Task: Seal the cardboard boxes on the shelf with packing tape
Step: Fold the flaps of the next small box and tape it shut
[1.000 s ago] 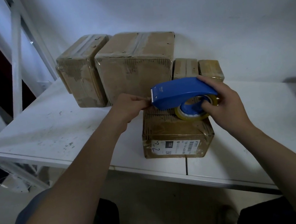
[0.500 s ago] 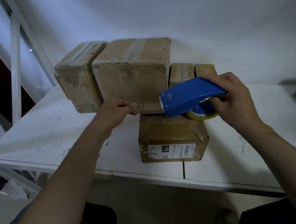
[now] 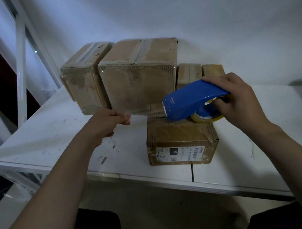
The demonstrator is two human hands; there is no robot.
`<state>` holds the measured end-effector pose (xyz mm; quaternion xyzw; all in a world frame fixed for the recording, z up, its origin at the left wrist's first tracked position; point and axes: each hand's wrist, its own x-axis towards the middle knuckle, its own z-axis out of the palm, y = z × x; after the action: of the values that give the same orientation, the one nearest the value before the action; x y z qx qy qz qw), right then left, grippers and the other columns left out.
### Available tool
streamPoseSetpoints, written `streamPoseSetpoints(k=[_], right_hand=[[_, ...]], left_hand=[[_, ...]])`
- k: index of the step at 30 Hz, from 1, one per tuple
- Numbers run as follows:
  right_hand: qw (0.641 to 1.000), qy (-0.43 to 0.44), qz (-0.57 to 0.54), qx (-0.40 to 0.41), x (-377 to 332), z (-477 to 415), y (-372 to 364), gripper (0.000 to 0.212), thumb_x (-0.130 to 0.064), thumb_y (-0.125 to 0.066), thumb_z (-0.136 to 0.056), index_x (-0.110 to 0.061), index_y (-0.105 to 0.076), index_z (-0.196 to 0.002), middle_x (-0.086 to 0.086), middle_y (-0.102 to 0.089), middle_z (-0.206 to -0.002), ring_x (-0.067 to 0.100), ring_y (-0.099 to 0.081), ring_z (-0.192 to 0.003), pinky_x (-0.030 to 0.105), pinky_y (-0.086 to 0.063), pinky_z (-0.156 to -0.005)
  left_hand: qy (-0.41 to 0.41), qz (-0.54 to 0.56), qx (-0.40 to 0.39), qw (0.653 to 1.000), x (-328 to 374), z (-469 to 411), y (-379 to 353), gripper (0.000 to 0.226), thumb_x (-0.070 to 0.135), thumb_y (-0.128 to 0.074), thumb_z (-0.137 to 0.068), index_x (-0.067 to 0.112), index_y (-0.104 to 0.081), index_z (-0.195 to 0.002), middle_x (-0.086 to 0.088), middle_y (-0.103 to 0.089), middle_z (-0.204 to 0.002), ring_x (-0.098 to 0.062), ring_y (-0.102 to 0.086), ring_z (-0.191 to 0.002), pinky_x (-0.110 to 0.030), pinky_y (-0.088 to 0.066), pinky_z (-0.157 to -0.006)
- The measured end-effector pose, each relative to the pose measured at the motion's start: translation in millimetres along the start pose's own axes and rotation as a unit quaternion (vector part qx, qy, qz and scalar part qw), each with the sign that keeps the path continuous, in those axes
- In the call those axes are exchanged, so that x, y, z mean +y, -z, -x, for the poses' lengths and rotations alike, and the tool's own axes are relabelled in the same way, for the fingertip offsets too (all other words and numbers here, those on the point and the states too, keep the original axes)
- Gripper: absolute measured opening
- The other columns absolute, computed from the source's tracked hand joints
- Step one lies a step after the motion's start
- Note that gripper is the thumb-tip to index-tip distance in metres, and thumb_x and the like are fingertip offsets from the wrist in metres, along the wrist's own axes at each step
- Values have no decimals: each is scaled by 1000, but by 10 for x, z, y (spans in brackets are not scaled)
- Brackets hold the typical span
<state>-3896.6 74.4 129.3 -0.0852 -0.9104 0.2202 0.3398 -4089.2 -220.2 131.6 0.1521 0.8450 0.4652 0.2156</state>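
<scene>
While clear tape (image 3: 143, 110) spans between them, left hand (image 3: 108, 121): fingers curled, pinching its end.
Right hand (image 3: 238, 99): wrapped round blue dispenser (image 3: 189, 98), box (image 3: 178, 135) just beneath.

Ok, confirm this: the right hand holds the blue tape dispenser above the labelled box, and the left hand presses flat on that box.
The left hand is wrong: the head view shows it left of the labelled box, pinching the end of clear tape stretched from the blue tape dispenser. The right hand does hold the dispenser above the box.
</scene>
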Motion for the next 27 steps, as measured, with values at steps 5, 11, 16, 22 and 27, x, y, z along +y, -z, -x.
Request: streamPoseSetpoints(k=[5, 11, 16, 22, 27], right_hand=[[1000, 8, 20, -16, -30, -34, -92, 67, 1, -66, -86, -35, -52, -141, -2, -52, -126, 20, -52, -110, 44, -55, -87], [998, 2, 59, -24, -76, -59, -139, 67, -2, -66, -87, -39, -52, -141, -2, -52, -124, 23, -52, -108, 46, -56, -81], [996, 0, 88, -27, -110, -58, -159, 68, -3, -67, -88, -41, -50, -142, -3, -51, -124, 22, -52, -107, 43, -56, -80], [994, -7, 103, -22, -157, -30, -159, 66, -3, -67, -89, -38, -50, -142, 0, -52, -127, 24, -53, -109, 41, -53, -82], [994, -22, 103, -23, -198, -29, -167, 67, -2, -66, -88, -40, -51, -141, 0, -52, -127, 23, -53, -110, 44, -54, -84]], left_hand=[[41, 26, -7, 999, -101, -81, 8, 17, 37, -69, -92, 21, -74, -97, 8, -73, -95, -14, -53, -89, -30, -46, -75], [65, 49, -9, 997, -211, -193, -33, 20, 37, -75, -88, 19, -77, -94, 13, -76, -79, -14, -55, -86, -30, -47, -73], [77, 79, -19, 994, -314, -202, -157, 21, 38, -75, -88, 18, -76, -94, 10, -75, -83, -16, -55, -89, -30, -44, -71], [79, 110, -26, 990, -409, -211, -240, 21, 37, -75, -88, 17, -76, -95, 12, -75, -77, -16, -52, -87, -31, -43, -73], [58, 108, -18, 992, -443, -194, -537, 18, 34, -73, -90, 16, -75, -85, 9, -72, -77, -8, -53, -74, -27, -40, -64]])
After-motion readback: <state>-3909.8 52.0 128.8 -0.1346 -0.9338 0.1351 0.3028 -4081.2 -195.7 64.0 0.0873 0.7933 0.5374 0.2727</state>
